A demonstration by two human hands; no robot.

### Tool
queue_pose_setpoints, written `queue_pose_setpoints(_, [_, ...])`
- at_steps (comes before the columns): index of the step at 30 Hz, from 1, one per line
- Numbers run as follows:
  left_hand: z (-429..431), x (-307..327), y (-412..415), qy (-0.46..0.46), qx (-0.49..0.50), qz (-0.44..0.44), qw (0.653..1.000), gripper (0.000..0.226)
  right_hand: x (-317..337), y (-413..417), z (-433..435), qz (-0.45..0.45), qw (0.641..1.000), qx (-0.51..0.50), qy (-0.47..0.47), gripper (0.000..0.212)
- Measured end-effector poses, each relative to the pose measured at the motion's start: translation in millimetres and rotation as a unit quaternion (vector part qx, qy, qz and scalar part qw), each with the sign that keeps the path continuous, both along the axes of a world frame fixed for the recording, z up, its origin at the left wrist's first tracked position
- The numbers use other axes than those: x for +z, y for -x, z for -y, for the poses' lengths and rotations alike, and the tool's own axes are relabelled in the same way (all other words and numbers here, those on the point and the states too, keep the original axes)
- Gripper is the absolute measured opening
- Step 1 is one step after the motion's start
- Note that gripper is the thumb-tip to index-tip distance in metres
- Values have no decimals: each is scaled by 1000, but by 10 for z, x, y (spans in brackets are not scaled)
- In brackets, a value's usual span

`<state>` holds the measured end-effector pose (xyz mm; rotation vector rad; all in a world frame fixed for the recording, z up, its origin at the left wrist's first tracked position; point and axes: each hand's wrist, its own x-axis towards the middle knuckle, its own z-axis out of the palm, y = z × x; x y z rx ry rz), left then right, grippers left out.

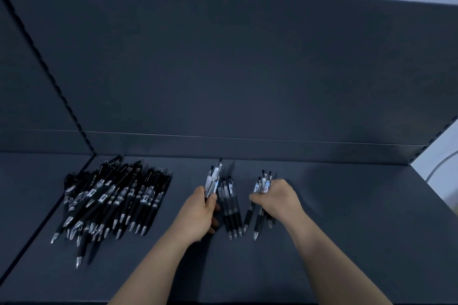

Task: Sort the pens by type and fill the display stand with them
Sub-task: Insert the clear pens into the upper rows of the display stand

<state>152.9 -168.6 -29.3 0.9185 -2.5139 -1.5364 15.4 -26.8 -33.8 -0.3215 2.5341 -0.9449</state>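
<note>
A big heap of black pens [111, 200] with silver tips lies on the left of the dark shelf [347, 218]. My left hand [200, 215] is closed around a small bunch of clear-barrelled pens [212, 179], their clicker ends pointing away from me. Just right of it, a few clear pens [231, 208] lie side by side on the shelf. My right hand [278, 199] is closed over another bunch of clear pens [262, 184], whose tips stick out below the palm toward me.
The shelf's dark back panel [247, 69] rises behind the pens. A perforated upright [49, 74] divides it from the neighbouring bay on the left. The shelf's right end [421, 181] lies near a pale wall.
</note>
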Motion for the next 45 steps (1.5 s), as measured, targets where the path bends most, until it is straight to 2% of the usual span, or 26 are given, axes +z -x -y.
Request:
queue_pose_setpoints(4, [7,-11,55,29,4,-6,1000,17,0,21,-19,-19,1000,17,1,38])
queue_pose_setpoints(9, [35,-12,53,-3,33,-11,999,19,-37,-28,-46,-27,996,57,60,53])
queue_pose_setpoints(16, [-1,-11,49,7,22,1,1000,20,-66,-31,-93,-32,994,82,66,25])
queue_pose_setpoints(19, [0,0,21,9,22,0,1000,19,-77,-22,-96,-28,993,89,66,28])
queue_pose_setpoints(22, [-26,62,-40,-36,35,-40,998,15,-20,-20,-106,-29,991,97,90,35])
queue_pose_setpoints(27, [46,242,-225,-90,58,-111,988,22,336,-100,42,-28,975,116,188,40])
queue_pose_setpoints(30, [151,379,-423,-149,90,-155,973,26,585,-262,222,-36,967,143,206,36])
queue_pose_setpoints(35, [509,582,-941,-63,122,-210,968,20,863,-756,714,-13,954,199,222,41])
queue_pose_setpoints(40, [1069,713,-1722,37,168,-212,962,17,1026,-1444,1459,-23,943,260,206,37])
queue_pose_setpoints(45, [1757,795,-2704,59,224,-207,951,16,1163,-2319,2304,-6,928,315,201,29])
